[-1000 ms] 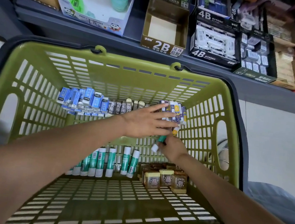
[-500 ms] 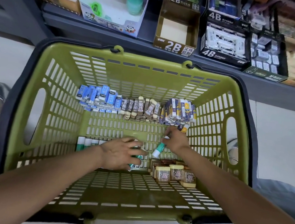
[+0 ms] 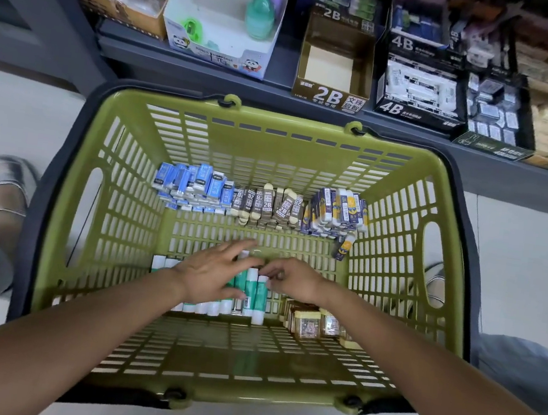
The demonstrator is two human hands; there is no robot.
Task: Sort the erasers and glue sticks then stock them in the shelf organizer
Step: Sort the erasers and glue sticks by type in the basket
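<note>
Resting on glue sticks (image 3: pixel 249 294), left hand (image 3: pixel 212 277), right hand (image 3: pixel 294 282) beside

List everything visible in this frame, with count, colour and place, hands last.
basket: one, olive green, on the floor
blue erasers: a stack, far left of basket
brown 2B erasers: a stack, far middle
navy-yellow erasers: a stack, far right
glue sticks: a row, green-white, near side
gold-capped jars: several, right of glue sticks
2B box: one, brown, on shelf
left hand: over the glue sticks
right hand: at the row's right end
</note>
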